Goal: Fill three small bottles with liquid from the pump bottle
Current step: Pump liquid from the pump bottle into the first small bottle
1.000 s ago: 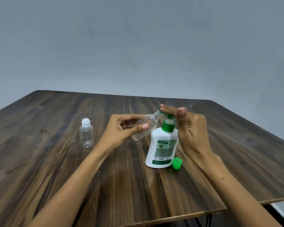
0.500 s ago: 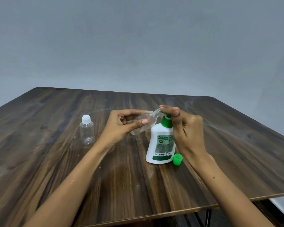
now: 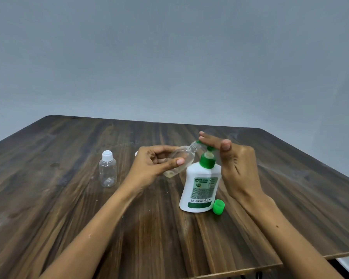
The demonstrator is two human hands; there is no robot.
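A white pump bottle (image 3: pixel 199 190) with a green pump stands upright at the table's middle. My left hand (image 3: pixel 153 164) holds a small clear bottle (image 3: pixel 182 158) tilted, its open mouth at the pump's nozzle. A little pale liquid lies in its lower end. My right hand (image 3: pixel 238 170) is beside the pump bottle, its fingers lying across the top of the green pump head (image 3: pixel 207 149). A second small clear bottle (image 3: pixel 107 172) with a white cap stands upright to the left, apart from both hands.
A loose green cap (image 3: pixel 218 206) lies against the pump bottle's right base. A small white object (image 3: pixel 136 153) peeks out behind my left hand, mostly hidden. The dark wooden table (image 3: pixel 69 208) ends close in front of me and at the right.
My right hand pushed the pump head down half a second ago and has risen again, so the pump's stem shows. The tilted small bottle has stayed at the nozzle.
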